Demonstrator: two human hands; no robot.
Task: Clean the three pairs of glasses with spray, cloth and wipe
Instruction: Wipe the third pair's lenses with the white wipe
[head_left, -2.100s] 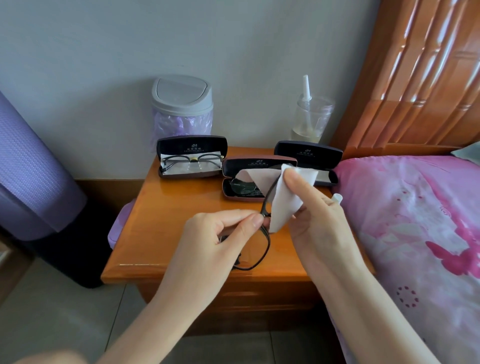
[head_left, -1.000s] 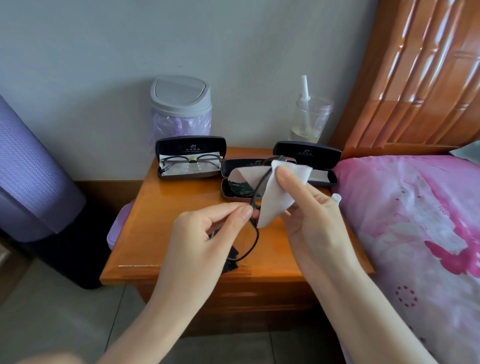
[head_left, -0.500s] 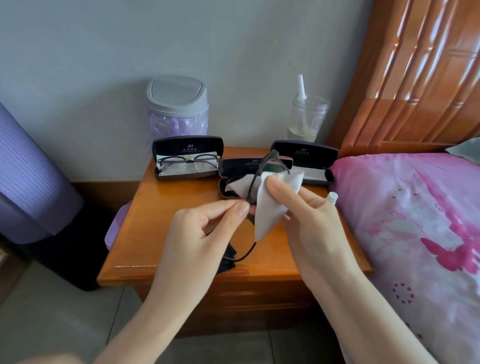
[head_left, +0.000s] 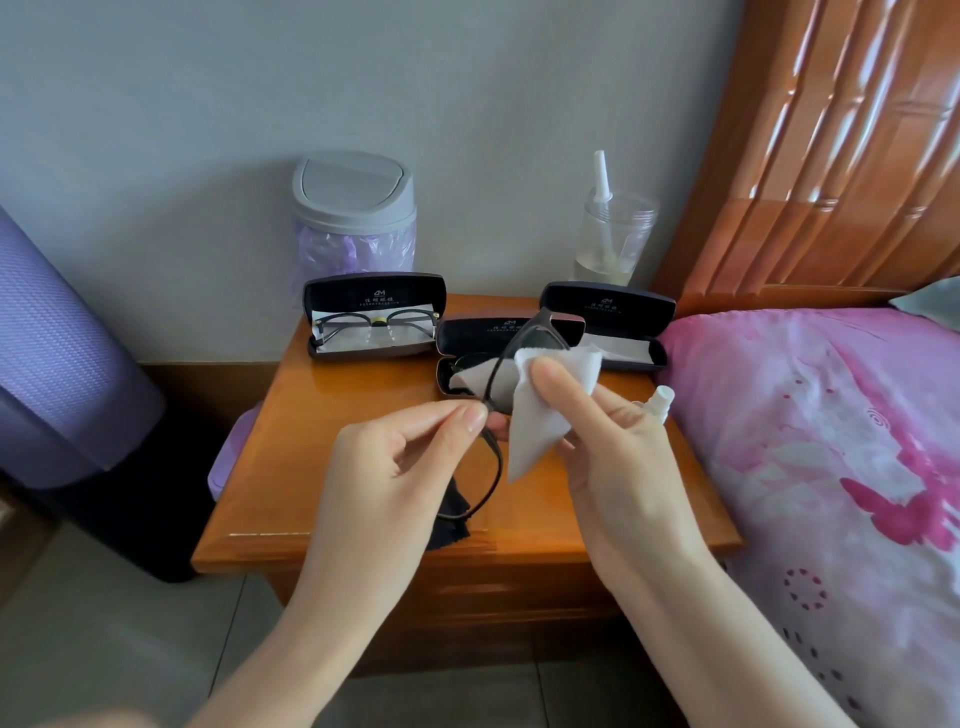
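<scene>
My left hand (head_left: 400, 467) pinches a dark-framed pair of glasses (head_left: 493, 467) at the bridge, above the front of the wooden nightstand (head_left: 322, 467). My right hand (head_left: 608, 447) pinches a white wipe (head_left: 540, 410) around one lens. A second pair (head_left: 374, 325) lies in the open left case (head_left: 374, 317). The middle case (head_left: 467, 358) holds a third pair under a cloth. The right case (head_left: 613, 327) stands open. A small white spray bottle (head_left: 660, 402) lies behind my right hand. A dark cloth (head_left: 452, 514) lies on the nightstand under my left hand.
A grey lidded bin (head_left: 353, 218) with a purple liner stands behind the cases. A clear jar (head_left: 613, 234) with a white nozzle sits at the back right. The pink bed (head_left: 831, 467) borders the right side, a purple object (head_left: 57, 353) the left.
The glasses have been turned in my hands, one rim now pointing up and back toward the cases. The wipe has shifted along the lens with my right hand.
</scene>
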